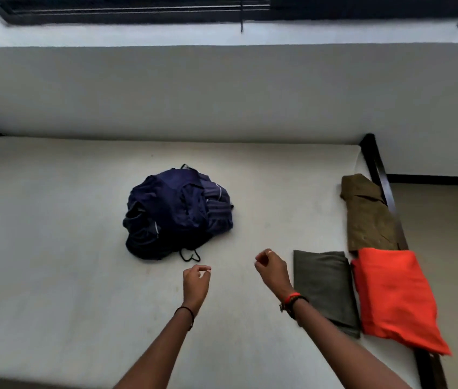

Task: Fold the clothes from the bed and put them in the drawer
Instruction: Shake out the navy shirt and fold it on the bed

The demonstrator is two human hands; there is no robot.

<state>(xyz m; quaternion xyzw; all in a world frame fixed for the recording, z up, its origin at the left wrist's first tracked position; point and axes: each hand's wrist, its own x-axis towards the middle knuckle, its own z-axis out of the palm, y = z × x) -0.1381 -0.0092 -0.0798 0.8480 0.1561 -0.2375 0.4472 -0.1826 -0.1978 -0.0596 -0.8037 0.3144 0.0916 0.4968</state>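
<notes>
A crumpled navy pile of clothes (178,213) is seen near the middle of the bed (53,220), apart from both hands. The left hand (196,279) and the right hand (271,266) are held above the bed just short of the pile, with fingers loosely curled and thumb and forefinger nearly meeting; nothing is gripped by either. The pile is judged soft, light and limp. The cloth is thin and slightly shiny, likely slippery, so it can be expected to sag and slide rather than keep a shape. Whether more than one garment is tangled there cannot be told. A black drawstring (189,255) trails from the near edge and is best not used as a hold; a waistband or hem should be pinched at two corners and the piece shaken flat. Along the right edge three folded pieces are laid: an olive-brown garment (368,214) farthest, with a grey-green garment (323,287) and an orange garment (393,299) side by side nearer. No drawer is in view, so its contents cannot be told
</notes>
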